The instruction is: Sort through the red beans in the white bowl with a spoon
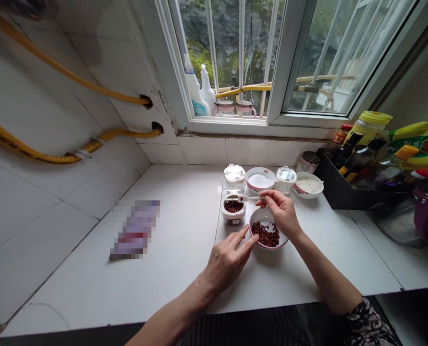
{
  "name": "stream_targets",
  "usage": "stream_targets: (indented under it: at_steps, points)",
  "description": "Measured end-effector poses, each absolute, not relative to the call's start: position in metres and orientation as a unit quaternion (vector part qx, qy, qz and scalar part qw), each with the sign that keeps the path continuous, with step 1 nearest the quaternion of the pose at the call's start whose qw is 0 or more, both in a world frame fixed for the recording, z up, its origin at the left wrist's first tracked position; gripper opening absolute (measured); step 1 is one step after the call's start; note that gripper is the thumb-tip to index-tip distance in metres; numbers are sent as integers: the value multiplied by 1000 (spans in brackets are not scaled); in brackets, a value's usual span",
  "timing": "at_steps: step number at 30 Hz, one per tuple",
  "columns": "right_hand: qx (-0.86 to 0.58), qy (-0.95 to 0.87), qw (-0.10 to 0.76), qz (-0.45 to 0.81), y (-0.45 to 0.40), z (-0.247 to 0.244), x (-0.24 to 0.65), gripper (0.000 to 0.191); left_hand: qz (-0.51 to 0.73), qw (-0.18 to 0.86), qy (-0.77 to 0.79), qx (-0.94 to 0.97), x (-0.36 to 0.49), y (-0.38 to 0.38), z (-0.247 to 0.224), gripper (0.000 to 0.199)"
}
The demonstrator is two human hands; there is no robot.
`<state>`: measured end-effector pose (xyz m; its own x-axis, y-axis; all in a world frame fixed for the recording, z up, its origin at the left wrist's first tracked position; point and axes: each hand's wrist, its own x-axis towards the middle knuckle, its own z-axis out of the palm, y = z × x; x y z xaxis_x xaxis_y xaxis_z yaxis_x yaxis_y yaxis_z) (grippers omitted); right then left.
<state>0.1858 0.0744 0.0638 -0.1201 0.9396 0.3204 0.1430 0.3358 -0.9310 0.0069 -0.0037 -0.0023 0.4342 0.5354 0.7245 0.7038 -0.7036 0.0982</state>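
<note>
My right hand (280, 209) pinches a small white spoon (251, 197). The spoon's bowl end is over the mouth of a small clear jar (234, 220), which holds dark red-brown grains that look like Sichuan peppercorns. Beside the jar stands a white bowl (286, 239) with a pink rim, and more of the same peppercorns (266, 235) lie in its bottom. My left hand (230, 257) is at the bowl's near left rim, its fingers holding the edge. Behind the jar is a clear lid (233, 179), raised or standing apart; I cannot tell which.
Behind the bowl are a bowl of white grains (260, 180), a small clear jar (286, 178) and a bowl of pale flakes (308, 185). A black box (329, 185) of bottles and a metal pot (397, 223) stand right. A blurred purple packet (136, 230) lies left.
</note>
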Motion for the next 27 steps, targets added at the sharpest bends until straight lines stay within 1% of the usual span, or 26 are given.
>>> stream_targets:
  at_steps: [2, 5, 6, 8, 10, 12, 15, 17, 20, 24, 27]
  points:
    - [-403, -717, 488, 294, 71, 63, 179, 16, -382, 114, -370, -839, 7, -4, -3, 29]
    - [-343, -818, 440, 137, 66, 64, 176, 20, -382, 120, -369, -839, 7, -3, -3, 31]
    - [-326, -833, 434, 106, 65, 66, 177, 21, -382, 121, -368, -839, 7, -3, -3, 31]
    - [-316, -830, 452, 79, 65, 69, 184, 22, -383, 117, -368, -839, 7, -3, -2, 30]
    - [-343, -802, 482, 79, 66, 73, 194, 18, -383, 113, -368, -839, 7, -3, -2, 29]
    - [-395, -778, 482, 85, 70, 74, 207, 16, -382, 111, -370, -840, 7, -4, -2, 28]
    - [-461, -787, 401, 87, 78, 68, 223, 19, -380, 110, -370, -840, 6, -4, -2, 28]
    - [-476, -803, 351, 77, 82, 62, 228, 20, -377, 108, -371, -842, 5, -4, -2, 29]
    - [-471, -821, 315, 63, 84, 55, 225, 21, -370, 105, -373, -845, 4, -4, -1, 31]
    - [-453, -829, 307, 116, 79, 53, 215, 21, -374, 108, -370, -844, 5, -4, 0, 30]
    - [-456, -808, 327, 179, 78, 56, 214, 21, -378, 109, -369, -842, 5, -4, 1, 29]
